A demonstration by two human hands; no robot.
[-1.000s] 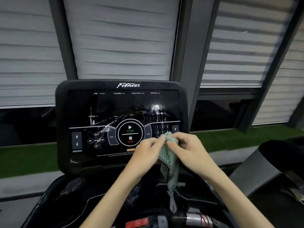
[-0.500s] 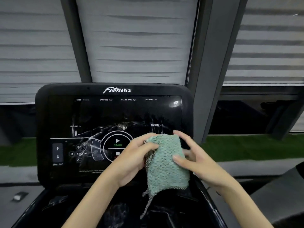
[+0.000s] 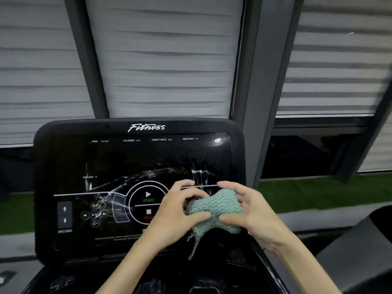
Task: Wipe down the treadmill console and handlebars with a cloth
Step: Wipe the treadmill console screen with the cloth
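cloth (image 3: 214,211): green, knobbly weave, bunched into a pad in front of the console's lower right; touching the glass or just clear of it, impossible to tell; loose tail dangling below.
left hand (image 3: 180,209): curled on the cloth's left edge, thumb underneath, fingertips pinching the weave.
right hand (image 3: 252,211): wrapped round the cloth's right side, thumb across the front, fingers over the top.
console (image 3: 127,162): black glass panel marked Fitness, tilted back; START button (image 3: 148,197) just left of the left hand.
wet streaks (image 3: 148,172): spray and runs across the middle of the glass and down the right side by the speed readout (image 3: 198,171).
handlebars: not clearly in view; only a dark tray (image 3: 148,279) below the console.
step in hand: probably shaping the cloth into a flat pad; wiping apparently far from done, judging by the wet glass.
doing it well: tuck the tail in against dripping; keep one flat face outward; press lightly; sweep from the top corner down in overlapping rows, chasing runs to the bottom edge; turn to a dry face once soaked.
risk: firm pressure on START or the incline arrows (image 3: 64,214), possibly enough to trigger them.
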